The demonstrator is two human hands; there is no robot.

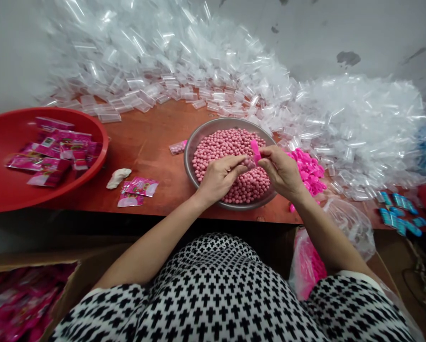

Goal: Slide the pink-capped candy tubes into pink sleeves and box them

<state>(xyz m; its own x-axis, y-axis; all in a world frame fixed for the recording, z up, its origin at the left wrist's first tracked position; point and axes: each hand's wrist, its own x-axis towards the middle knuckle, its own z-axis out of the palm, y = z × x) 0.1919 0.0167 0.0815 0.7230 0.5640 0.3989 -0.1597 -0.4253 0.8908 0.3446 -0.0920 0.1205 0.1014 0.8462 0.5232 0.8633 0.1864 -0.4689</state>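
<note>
Both my hands are raised over a metal bowl (pixel 189 167) heaped with small round pink candies (pixel 220 145). My left hand (pixel 218 178) is closed around a small clear plastic container (pixel 248 163) with pink candies inside, mostly covered by the fingers. At its open end, my right hand (pixel 282 173) pinches a bright pink plastic cap (pixel 255 151); whether the two touch I cannot tell. A filled clear container (pixel 178 147) with a pink end lies left of the bowl. More pink caps (pixel 308 171) are piled to the bowl's right.
Clear empty containers (pixel 163 52) are heaped along the wall. A red basin (pixel 104 142) with pink packets stands left, near a whitish lump (pixel 118 178) and loose packets (pixel 141 186). Blue items (pixel 400 213) lie far right. A plastic bag (pixel 310 266) hangs below the table edge; a cardboard box (pixel 77 275) sits lower left.
</note>
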